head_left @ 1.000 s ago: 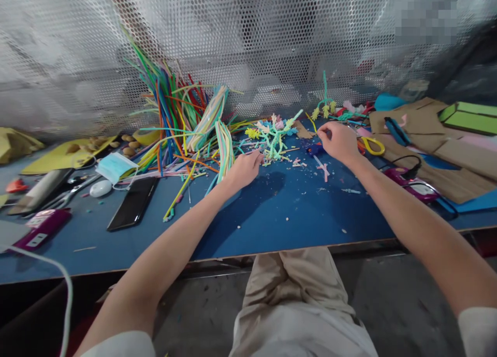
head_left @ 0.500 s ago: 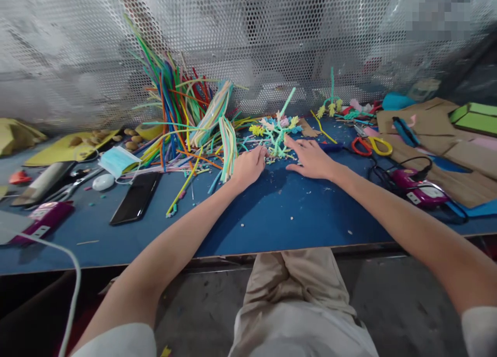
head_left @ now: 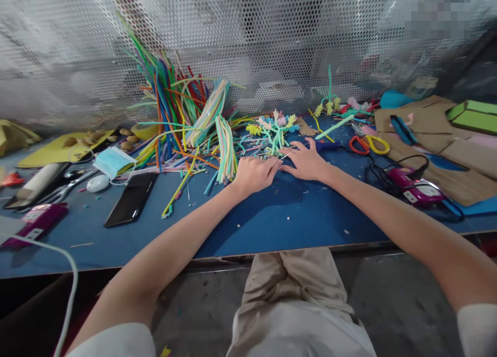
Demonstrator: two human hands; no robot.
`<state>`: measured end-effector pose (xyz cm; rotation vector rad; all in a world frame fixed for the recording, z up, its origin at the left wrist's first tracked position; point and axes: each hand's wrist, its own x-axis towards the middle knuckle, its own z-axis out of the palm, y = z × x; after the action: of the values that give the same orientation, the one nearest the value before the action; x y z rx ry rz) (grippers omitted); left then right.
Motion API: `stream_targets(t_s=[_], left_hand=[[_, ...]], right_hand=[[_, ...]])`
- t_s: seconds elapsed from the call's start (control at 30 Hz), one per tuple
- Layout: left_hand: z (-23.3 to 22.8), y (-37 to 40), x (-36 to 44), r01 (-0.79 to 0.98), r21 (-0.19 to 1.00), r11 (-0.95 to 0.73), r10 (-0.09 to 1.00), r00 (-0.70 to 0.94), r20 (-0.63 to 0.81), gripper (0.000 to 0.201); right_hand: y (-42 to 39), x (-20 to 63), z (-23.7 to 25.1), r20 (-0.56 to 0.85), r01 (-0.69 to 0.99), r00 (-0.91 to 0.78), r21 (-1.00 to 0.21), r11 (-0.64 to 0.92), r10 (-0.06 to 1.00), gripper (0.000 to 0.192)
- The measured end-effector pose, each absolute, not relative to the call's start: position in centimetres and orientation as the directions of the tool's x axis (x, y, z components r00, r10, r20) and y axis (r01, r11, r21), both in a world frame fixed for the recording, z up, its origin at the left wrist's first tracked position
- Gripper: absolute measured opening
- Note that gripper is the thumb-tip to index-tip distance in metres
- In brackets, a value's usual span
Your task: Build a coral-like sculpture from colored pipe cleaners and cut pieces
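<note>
My left hand (head_left: 257,173) is closed in a pinch, palm down, near the middle of the blue table. A thin pale wire-like strand (head_left: 288,155) shows at its fingertips. Close beside it, my right hand (head_left: 308,160) has its fingers spread, thumb and index finger near the left fingertips. Just beyond both hands lies a bunch of pipe-cleaner flowers (head_left: 276,129) in yellow, pink and blue on mint-green stems. A straight mint-green pipe-cleaner stem (head_left: 334,127) slants up to the right behind my right fingers; its lower end is hidden.
Pipe-cleaner bundles (head_left: 225,147) stand left of my hands. Further left are a phone (head_left: 131,199), a face mask (head_left: 114,161) and a mouse (head_left: 98,183). On the right are scissors (head_left: 376,144), a purple power strip (head_left: 415,186) and cardboard (head_left: 462,175). A perforated metal screen (head_left: 272,46) rises behind.
My left hand has moved right, close to the right hand, and a thin strand now shows at its fingertips. The green stem that stood upright now leans far to the right.
</note>
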<state>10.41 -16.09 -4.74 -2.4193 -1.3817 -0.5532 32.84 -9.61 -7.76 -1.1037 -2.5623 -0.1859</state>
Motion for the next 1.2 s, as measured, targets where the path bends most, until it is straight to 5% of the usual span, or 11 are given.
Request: stream_targets(t_s=[0.33, 0.8, 1.03, 1.2], left_hand=[[-3.2, -16.2, 9.3, 0.795, -0.101, -0.599, 0.691, 0.576, 0.437, 0.046], [-3.6, -15.8, 9.3, 0.821, -0.176, -0.543, 0.783, 0.571, 0.247, 0.054], [-3.5, -15.7, 9.1, 0.822, -0.163, -0.546, 0.801, 0.569, 0.186, 0.053], [-3.4, -15.8, 9.1, 0.831, -0.147, -0.537, 0.817, 0.555, 0.155, 0.054]], right_hand=[[-7.7, 35.9, -6.2, 0.56, 0.734, -0.436, -0.233, 0.638, 0.705, 0.034], [-8.6, 37.2, -4.8, 0.653, 0.692, -0.275, -0.375, 0.617, 0.706, 0.034], [-9.1, 36.7, -4.5, 0.586, 0.384, -0.276, -0.66, 0.646, 0.762, 0.033], [-9.4, 36.2, -4.4, 0.566, 0.261, -0.229, -0.748, 0.61, 0.792, 0.031]])
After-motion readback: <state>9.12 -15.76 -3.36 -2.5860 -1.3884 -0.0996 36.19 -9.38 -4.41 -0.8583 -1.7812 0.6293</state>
